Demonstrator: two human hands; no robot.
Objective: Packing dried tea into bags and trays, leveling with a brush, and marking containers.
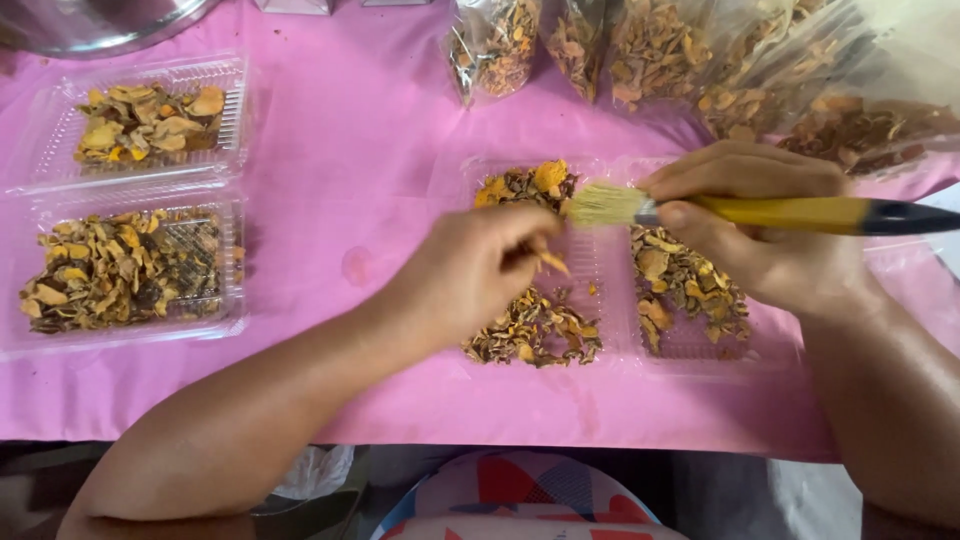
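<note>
Gripping a yellow-handled brush (770, 212) firmly in my right hand (760, 230), I hold its bristles over the far end of the open clear tray (600, 280) on the pink cloth (350, 150). My left hand (470, 275) pinches one dried orange slice (552, 262) above the tray's near-left heap. Step judged: brushing pieces one by one. The next stroke needs the slice steadied.

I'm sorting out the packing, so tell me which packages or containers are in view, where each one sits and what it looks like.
Open clear clamshell tray: far left, two compartments of dried yellow-brown pieces.
Second clear clamshell tray: centre, under both hands, with loose dried piles.
Clear plastic bags: along the top right edge, filled with dried orange-brown pieces.
No labels, signs or screens show.
</note>
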